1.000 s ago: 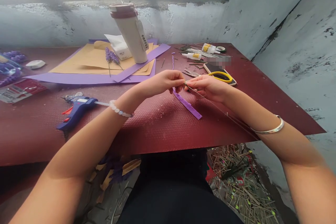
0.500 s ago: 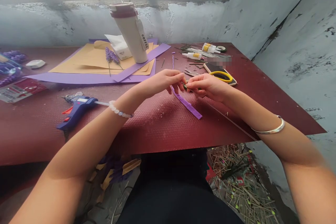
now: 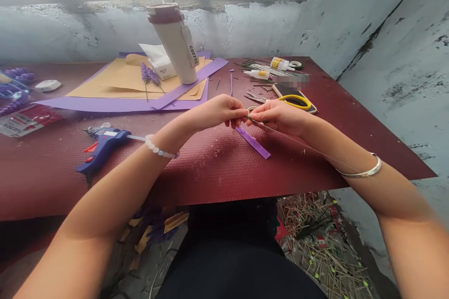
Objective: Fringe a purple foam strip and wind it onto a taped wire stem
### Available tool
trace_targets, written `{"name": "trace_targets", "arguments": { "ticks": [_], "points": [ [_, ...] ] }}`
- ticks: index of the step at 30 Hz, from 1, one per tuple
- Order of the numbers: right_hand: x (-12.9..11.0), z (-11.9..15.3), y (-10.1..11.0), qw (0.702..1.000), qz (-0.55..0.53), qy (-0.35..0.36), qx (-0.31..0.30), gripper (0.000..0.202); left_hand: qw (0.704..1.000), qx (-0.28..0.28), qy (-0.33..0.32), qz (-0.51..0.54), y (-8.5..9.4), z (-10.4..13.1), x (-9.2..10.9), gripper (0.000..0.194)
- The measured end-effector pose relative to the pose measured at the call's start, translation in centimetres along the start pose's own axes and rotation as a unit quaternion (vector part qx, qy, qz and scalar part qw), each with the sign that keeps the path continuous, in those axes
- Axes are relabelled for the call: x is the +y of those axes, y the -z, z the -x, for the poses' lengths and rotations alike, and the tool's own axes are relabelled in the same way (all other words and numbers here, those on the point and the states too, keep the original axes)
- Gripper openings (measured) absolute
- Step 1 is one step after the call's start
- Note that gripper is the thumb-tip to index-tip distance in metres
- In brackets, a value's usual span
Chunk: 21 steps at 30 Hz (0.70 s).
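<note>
Over the table's middle, the fingertips of my left hand (image 3: 226, 111) are pinched together, almost touching those of my right hand (image 3: 280, 116). Between them is the end of a thin wire (image 3: 305, 144), with a small dark green bit at the fingertips. The wire slants from my right hand down toward the silver bangle on that wrist. Both hands are closed on it. Below my left fingers lies a fringed purple paper strip (image 3: 255, 143), its upper end hidden by the hand. A pale ring-shaped roll (image 3: 251, 108) shows partly behind the fingertips.
Yellow-handled scissors (image 3: 296, 101) lie over a phone (image 3: 308, 106) beyond my right hand. Glue bottles (image 3: 280, 64) and several thin wires sit farther back. Left are a blue glue gun (image 3: 105, 147), purple and tan paper sheets (image 3: 105, 79) and a tall coffee cup (image 3: 173, 42).
My left fingers have closed into a tighter pinch against my right fingertips. The wire's trailing end has swung up slightly across my right forearm. The things on the table stay put.
</note>
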State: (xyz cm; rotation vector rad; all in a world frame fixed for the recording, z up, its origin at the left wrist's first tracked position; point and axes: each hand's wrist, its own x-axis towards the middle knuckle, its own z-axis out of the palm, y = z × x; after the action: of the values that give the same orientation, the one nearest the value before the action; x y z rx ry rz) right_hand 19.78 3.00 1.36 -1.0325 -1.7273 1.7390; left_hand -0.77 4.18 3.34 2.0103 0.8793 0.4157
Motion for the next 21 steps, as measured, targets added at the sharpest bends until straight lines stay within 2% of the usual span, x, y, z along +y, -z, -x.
{"name": "trace_targets", "arguments": {
  "ticks": [3, 8, 15, 21],
  "points": [
    [-0.12, 0.01, 0.13, 0.999, -0.025, -0.03, -0.019, 0.018, 0.999, 0.007, -0.02, -0.045, 0.0, -0.04, 0.12, 0.023],
    [-0.28, 0.1, 0.18, 0.997, -0.049, -0.032, -0.047, 0.018, 0.994, 0.021, -0.05, -0.095, 0.07, -0.06, 0.08, 0.017],
    [-0.23, 0.15, 0.13, 0.997, -0.046, -0.03, -0.048, 0.021, 0.992, 0.018, -0.083, -0.093, 0.3, -0.05, -0.34, 0.013],
    [-0.18, -0.03, -0.07, 0.998, -0.033, -0.028, -0.035, 0.021, 0.993, 0.01, -0.084, -0.078, 0.54, -0.03, -0.57, 0.01]
  ]
}}
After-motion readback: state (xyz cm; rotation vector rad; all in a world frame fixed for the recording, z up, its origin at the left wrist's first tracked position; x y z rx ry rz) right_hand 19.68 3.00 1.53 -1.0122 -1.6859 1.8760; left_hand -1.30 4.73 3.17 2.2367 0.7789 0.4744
